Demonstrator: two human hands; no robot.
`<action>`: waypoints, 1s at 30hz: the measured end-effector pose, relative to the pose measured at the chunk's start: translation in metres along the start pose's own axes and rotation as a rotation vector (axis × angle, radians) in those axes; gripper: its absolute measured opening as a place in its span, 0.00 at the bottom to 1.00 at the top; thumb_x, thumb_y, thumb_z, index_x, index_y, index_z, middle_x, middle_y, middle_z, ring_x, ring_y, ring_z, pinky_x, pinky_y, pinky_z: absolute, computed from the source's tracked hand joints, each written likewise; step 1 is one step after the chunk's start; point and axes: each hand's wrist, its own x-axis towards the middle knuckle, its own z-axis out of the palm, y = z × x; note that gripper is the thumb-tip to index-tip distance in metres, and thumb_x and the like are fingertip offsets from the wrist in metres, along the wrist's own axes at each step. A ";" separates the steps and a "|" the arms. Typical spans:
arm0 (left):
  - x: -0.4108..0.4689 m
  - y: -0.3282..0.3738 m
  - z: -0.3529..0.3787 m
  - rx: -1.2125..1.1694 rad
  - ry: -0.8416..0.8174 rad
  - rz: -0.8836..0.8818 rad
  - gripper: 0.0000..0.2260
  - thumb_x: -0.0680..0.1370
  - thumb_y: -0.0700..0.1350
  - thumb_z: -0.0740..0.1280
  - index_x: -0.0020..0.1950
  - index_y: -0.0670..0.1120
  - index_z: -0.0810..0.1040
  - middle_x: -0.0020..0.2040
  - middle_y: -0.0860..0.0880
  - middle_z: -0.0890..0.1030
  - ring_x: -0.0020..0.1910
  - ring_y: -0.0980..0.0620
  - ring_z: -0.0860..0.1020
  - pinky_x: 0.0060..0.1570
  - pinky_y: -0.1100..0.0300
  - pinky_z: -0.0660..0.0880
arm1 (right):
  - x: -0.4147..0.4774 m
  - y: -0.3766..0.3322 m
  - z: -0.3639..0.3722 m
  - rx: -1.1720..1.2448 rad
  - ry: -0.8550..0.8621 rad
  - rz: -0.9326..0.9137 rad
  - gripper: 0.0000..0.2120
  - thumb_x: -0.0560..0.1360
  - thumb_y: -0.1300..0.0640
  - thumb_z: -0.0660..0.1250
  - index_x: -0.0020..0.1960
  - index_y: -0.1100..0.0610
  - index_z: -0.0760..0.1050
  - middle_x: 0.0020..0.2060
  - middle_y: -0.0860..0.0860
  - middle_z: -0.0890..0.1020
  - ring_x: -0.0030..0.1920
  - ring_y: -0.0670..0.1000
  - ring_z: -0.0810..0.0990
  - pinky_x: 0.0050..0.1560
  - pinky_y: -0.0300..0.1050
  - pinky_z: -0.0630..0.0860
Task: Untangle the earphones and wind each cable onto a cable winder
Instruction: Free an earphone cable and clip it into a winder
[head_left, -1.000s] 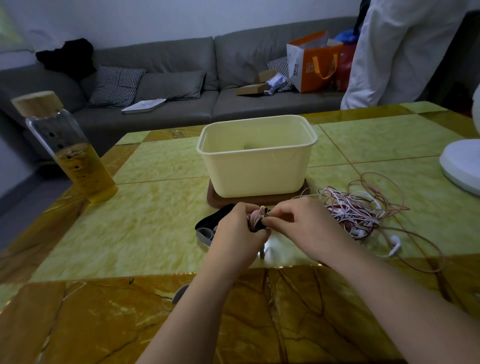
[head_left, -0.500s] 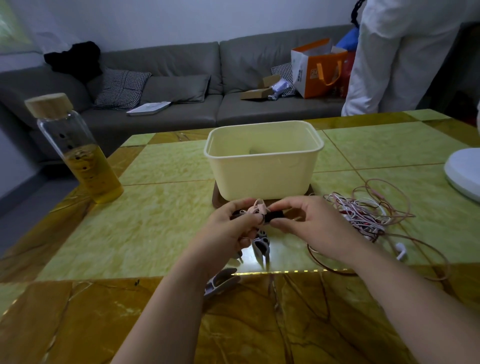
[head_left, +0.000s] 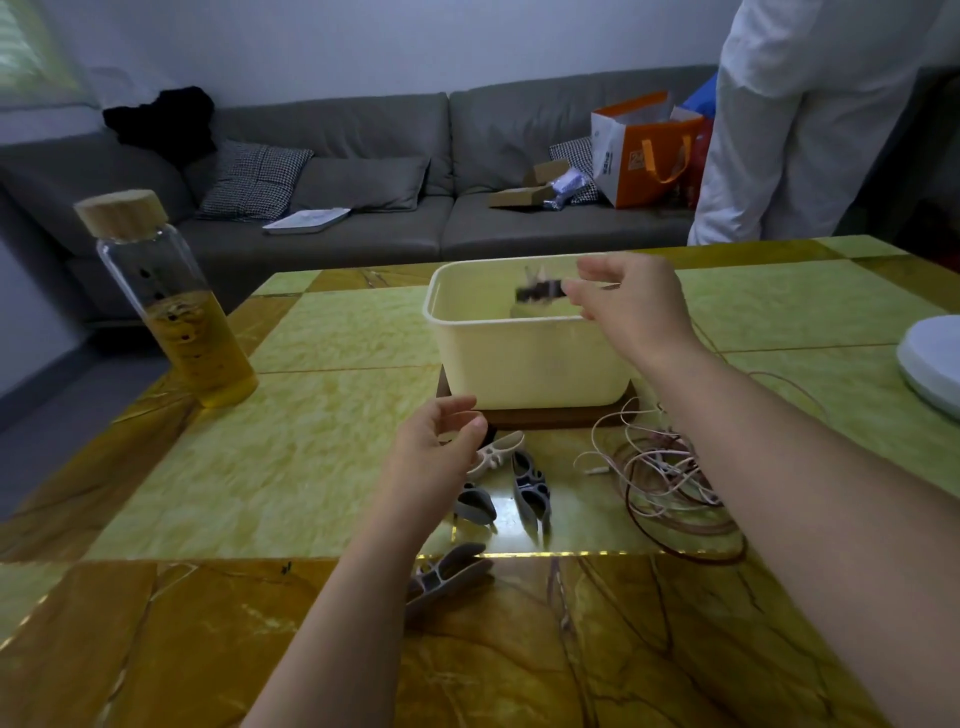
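Note:
My right hand hovers over the cream plastic box with its fingers spread. A dark winder wound with pink cable is blurred just off its fingertips, over the box opening; whether they touch is unclear. Lower down, my left hand hangs above the table, loosely curled and holding nothing. Several unused winders lie beside it: a white one and grey ones. To the right, a tangle of pink and white earphone cables rests on the table.
The box stands on a brown wooden board. A glass bottle of yellow liquid stands at the left. A white round object sits at the right edge. A person in white stands by the grey sofa behind the table.
My right hand has carried the wound winder from in front of the box up over its opening and spread its fingers. My left hand let go and stayed low.

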 end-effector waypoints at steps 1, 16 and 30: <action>0.000 0.000 0.000 0.009 0.007 0.006 0.12 0.80 0.46 0.65 0.63 0.50 0.76 0.53 0.57 0.80 0.38 0.64 0.79 0.38 0.67 0.73 | -0.004 0.001 -0.001 -0.028 -0.014 -0.018 0.19 0.76 0.56 0.69 0.65 0.57 0.75 0.59 0.52 0.80 0.55 0.50 0.80 0.60 0.45 0.75; -0.008 -0.007 0.039 0.408 -0.122 0.248 0.10 0.79 0.43 0.66 0.58 0.53 0.78 0.49 0.59 0.79 0.41 0.62 0.76 0.37 0.72 0.70 | -0.088 0.070 -0.073 -0.392 -0.176 0.089 0.08 0.76 0.56 0.68 0.54 0.49 0.82 0.46 0.47 0.83 0.39 0.42 0.77 0.40 0.38 0.75; -0.023 0.001 0.113 0.805 -0.369 0.500 0.13 0.80 0.48 0.64 0.65 0.53 0.75 0.59 0.55 0.78 0.59 0.54 0.74 0.69 0.49 0.63 | -0.090 0.090 -0.110 -0.342 -0.227 0.116 0.15 0.76 0.66 0.64 0.57 0.51 0.79 0.48 0.43 0.81 0.43 0.37 0.78 0.43 0.31 0.75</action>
